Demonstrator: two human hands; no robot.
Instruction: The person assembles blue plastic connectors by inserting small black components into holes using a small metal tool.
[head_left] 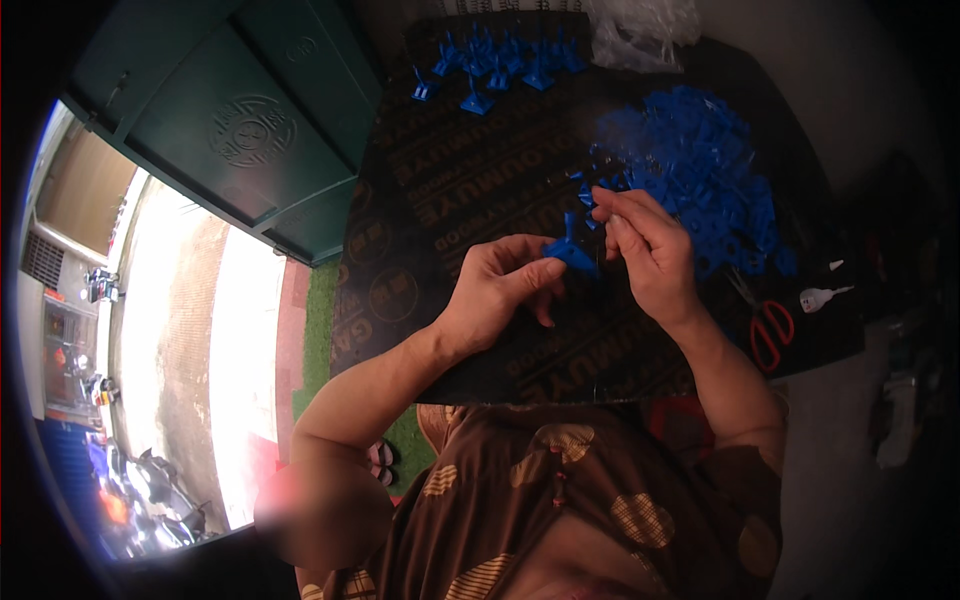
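Observation:
Between the thumb and fingers of my left hand [490,290] is a small blue plastic piece [572,256] with a flat base and an upright stem. My right hand [652,255] is raised just to the right of it, apart from it, with thumb and fingers pinched together. Whatever those fingertips hold, if anything, is too small to make out. Behind the right hand lies a large heap of loose blue plastic parts [700,160]. Several similar stemmed blue pieces [500,60] stand grouped at the far left of the dark table [440,200].
Scissors with red handles [771,337] lie right of my right forearm, beside a small white nozzle bottle [816,299]. A clear plastic bag [645,35] rests at the table's far edge. Left of the table stands a green metal door [250,130]. A blurred round shape [325,515] is near my left elbow.

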